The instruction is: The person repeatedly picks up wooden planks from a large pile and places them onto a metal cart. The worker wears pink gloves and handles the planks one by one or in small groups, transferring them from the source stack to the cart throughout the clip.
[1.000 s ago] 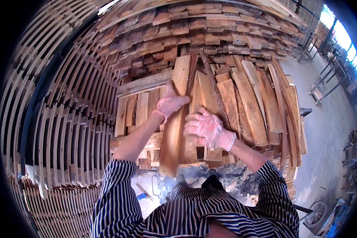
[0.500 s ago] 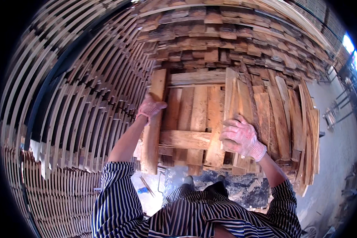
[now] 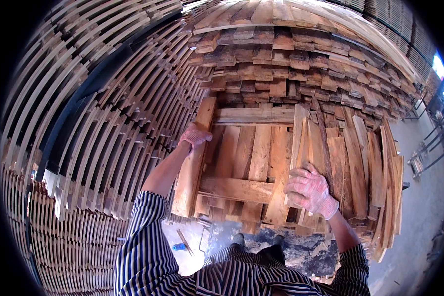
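My left hand [image 3: 196, 136], in a pinkish knit glove, is closed round a wide wooden board [image 3: 188, 185]. That board slants along the left end of the pile, its far end leaning right. Two crosswise slats [image 3: 237, 189] run from it toward the right, over several lengthwise boards [image 3: 260, 153]. On the right, my gloved right hand [image 3: 312, 190] has its fingers curled over the near part of a narrow board [image 3: 299, 133]. Its fingertips hook over the left edge, and the underside of the grip is hidden.
Layered stacked boards [image 3: 281, 47] rise behind the pile. Racks of thin slats [image 3: 98, 158] fill the left side. More loose boards [image 3: 352, 163] lean at the right, beside a grey floor [image 3: 404, 212] with a metal frame [image 3: 422, 153]. A blue object [image 3: 178, 246] lies on the floor near my feet.
The view has shifted, so the pile sits lower and farther right. The board in my left hand slants more, its near end now farther left. My right hand keeps its place on the boards.
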A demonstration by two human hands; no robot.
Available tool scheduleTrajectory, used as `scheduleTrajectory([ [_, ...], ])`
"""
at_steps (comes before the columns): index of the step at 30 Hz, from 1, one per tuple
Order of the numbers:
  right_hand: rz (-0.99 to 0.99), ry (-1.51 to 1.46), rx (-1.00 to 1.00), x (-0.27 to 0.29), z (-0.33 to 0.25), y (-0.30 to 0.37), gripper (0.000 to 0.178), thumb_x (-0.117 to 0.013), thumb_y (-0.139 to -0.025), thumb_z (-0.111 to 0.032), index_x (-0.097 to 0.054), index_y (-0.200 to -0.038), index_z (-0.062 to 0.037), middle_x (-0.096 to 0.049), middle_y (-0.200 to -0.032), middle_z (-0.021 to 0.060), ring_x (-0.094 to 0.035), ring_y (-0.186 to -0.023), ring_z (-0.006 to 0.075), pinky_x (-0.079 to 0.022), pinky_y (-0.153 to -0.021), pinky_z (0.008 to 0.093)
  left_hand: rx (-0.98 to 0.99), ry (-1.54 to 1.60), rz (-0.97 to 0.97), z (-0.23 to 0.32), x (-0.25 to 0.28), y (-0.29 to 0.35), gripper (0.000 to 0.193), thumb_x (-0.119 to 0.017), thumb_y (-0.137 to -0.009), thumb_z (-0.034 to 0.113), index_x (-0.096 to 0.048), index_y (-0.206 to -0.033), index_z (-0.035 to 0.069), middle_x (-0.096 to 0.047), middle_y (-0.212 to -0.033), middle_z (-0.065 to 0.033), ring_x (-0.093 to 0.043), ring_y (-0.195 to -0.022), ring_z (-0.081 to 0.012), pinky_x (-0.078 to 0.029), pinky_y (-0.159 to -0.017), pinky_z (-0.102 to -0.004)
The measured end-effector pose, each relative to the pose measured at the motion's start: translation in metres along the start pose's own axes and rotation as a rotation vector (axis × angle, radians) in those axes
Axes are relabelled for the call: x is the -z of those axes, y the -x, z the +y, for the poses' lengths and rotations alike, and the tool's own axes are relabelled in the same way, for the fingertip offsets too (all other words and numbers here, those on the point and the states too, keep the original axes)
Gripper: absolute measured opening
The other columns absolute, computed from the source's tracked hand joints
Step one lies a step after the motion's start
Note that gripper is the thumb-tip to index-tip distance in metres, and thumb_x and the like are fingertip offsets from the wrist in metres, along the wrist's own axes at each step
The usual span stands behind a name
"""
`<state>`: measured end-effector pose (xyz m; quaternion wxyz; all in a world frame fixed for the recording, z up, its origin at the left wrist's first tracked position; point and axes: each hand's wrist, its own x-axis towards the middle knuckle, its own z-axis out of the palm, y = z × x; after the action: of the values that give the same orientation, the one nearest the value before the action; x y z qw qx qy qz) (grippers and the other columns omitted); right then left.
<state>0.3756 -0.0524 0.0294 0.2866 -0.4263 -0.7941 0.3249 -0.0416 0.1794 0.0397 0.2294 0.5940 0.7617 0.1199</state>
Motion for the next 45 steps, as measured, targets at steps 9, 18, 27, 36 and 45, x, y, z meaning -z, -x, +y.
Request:
scheduleTrajectory([
  [9,0.108,0.659,-0.069,-0.005,-0.052,-0.013,0.033,-0.074,-0.078,-0.032,-0.068,-0.105,-0.0137,-0.064,-0.112,0.0074,-0.055,-0.121,0.0281,-0.048,-0.101,0.0421,-0.301,-0.277,-0.264,-0.017,-0.017,-0.084,0.044,-0.059,-0.092,0.040,-0.072,-0.123,0.013,-0.070,-0.133,-0.0085,-0.066,-0.123,-0.0291,-0.049,-0.107,-0.0386],
  [18,0.247,0.515,-0.799,-0.022,-0.094,-0.039,0.078,-0.072,-0.076,-0.010,-0.043,-0.148,-0.0141,-0.036,-0.154,0.0200,-0.044,-0.140,0.0401,-0.050,-0.104,0.0572,-0.091,0.062,-0.068,-0.022,-0.010,-0.080,0.056,-0.081,-0.067,0.031,-0.068,-0.107,-0.006,-0.073,-0.113,-0.0200,-0.069,-0.105,-0.0334,-0.053,-0.089,-0.0417],
  [27,0.751,-0.831,-0.537,0.095,-0.108,0.029,0.068,-0.061,-0.078,0.004,-0.050,-0.146,0.0035,-0.063,-0.132,0.0145,-0.064,-0.109,0.0178,-0.053,-0.094,0.0281,-0.174,-0.055,0.170,-0.041,-0.054,-0.114,0.037,-0.075,-0.073,0.030,-0.070,-0.094,0.000,-0.074,-0.103,-0.0215,-0.071,-0.101,-0.0361,-0.055,-0.088,-0.0468],
  [36,0.532,1.217,-0.458,0.082,-0.055,0.089,0.056,-0.065,-0.092,-0.027,-0.053,-0.145,-0.0128,-0.064,-0.129,0.0227,-0.067,-0.112,0.0379,-0.059,-0.087,0.0483,-0.437,-0.535,0.441,0.029,-0.072,-0.032,0.087,-0.077,-0.082,0.046,-0.042,-0.151,0.005,-0.050,-0.143,-0.0286,-0.054,-0.126,-0.0481,-0.047,-0.105,-0.0500],
  [45,0.987,0.705,-0.767,0.119,-0.021,0.140,0.053,-0.062,-0.097,-0.041,-0.055,-0.139,-0.0096,-0.066,-0.130,0.0179,-0.065,-0.117,0.0373,-0.053,-0.101,0.0487,-0.909,0.327,-0.110,0.148,-0.115,0.120,0.100,-0.076,-0.091,0.046,-0.025,-0.159,-0.005,-0.035,-0.161,-0.0279,-0.032,-0.151,-0.0384,-0.030,-0.123,-0.0424],
])
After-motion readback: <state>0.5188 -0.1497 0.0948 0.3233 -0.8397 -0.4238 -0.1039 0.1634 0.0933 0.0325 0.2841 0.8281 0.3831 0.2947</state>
